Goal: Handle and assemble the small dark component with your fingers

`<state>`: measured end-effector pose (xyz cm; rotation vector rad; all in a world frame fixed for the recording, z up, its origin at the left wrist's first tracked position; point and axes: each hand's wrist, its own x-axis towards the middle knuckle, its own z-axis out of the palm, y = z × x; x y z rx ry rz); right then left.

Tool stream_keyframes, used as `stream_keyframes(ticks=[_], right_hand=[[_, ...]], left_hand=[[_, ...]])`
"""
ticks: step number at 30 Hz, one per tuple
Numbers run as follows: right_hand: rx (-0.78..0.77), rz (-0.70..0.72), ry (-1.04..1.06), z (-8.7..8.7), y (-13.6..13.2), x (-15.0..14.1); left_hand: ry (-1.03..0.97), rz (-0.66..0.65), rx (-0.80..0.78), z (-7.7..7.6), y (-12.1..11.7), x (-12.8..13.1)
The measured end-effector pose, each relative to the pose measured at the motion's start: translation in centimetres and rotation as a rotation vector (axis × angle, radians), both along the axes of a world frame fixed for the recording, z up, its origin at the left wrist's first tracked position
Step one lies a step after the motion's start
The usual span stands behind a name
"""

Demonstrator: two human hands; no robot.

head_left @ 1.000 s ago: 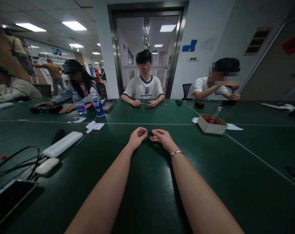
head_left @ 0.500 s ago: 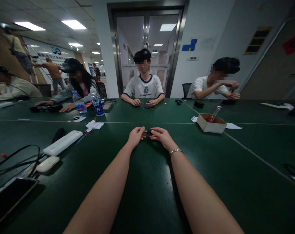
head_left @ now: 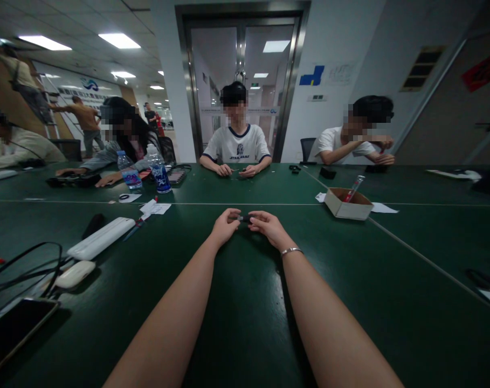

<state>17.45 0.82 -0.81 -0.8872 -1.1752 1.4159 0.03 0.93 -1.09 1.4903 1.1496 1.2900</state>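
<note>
Just above the green table (head_left: pixel 245 302), my two hands meet around a small dark object (head_left: pixel 245 219) with a greyish end; it is too small to name its kind. My left hand (head_left: pixel 226 226) pinches the greyish end between thumb and fingers. The dark end sits in the closed fingertips of my right hand (head_left: pixel 269 226), which has a metal bracelet (head_left: pixel 291 251) at its wrist. Fingers cover part of the object.
At left lie a white power strip (head_left: pixel 101 238), a white rounded case (head_left: pixel 75 275), black cables and a phone (head_left: pixel 20 328). Two bottles (head_left: pixel 159 175) stand beyond. A small open box (head_left: pixel 347 210) holding a red-and-clear tube is at right. Several people sit around the table.
The view has shifted slightly. My left fingers have opened a little around the greyish end, showing more of it. My right hand keeps its hold.
</note>
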Motion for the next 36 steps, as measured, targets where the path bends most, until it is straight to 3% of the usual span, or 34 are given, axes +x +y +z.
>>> stream_keyframes(ticks=[3,7,11,15,19,24,36], right_hand=[[0.009,0.01,-0.01,0.02,-0.04,0.02],[0.021,0.021,-0.012,-0.03,-0.08,0.1],[0.033,0.038,-0.018,-0.23,0.0,0.23],[0.044,0.037,-0.023,-0.31,0.04,0.28],[0.058,0.037,-0.031,-0.22,-0.07,0.26],[0.055,0.035,-0.038,-0.23,-0.09,0.25],[0.059,0.054,-0.029,0.01,-0.23,0.29]], left_hand=[[-0.012,0.004,-0.063,-0.08,-0.02,0.02],[0.013,0.01,0.019,-0.24,0.06,0.03],[-0.037,0.013,-0.08,-0.21,0.1,-0.03],[-0.036,-0.019,-0.032,-0.23,0.19,-0.11],[-0.005,-0.022,-0.141,-0.35,0.38,-0.09],[-0.017,-0.026,-0.061,-0.17,0.26,-0.04],[-0.054,-0.025,-0.113,0.17,-0.02,0.12]])
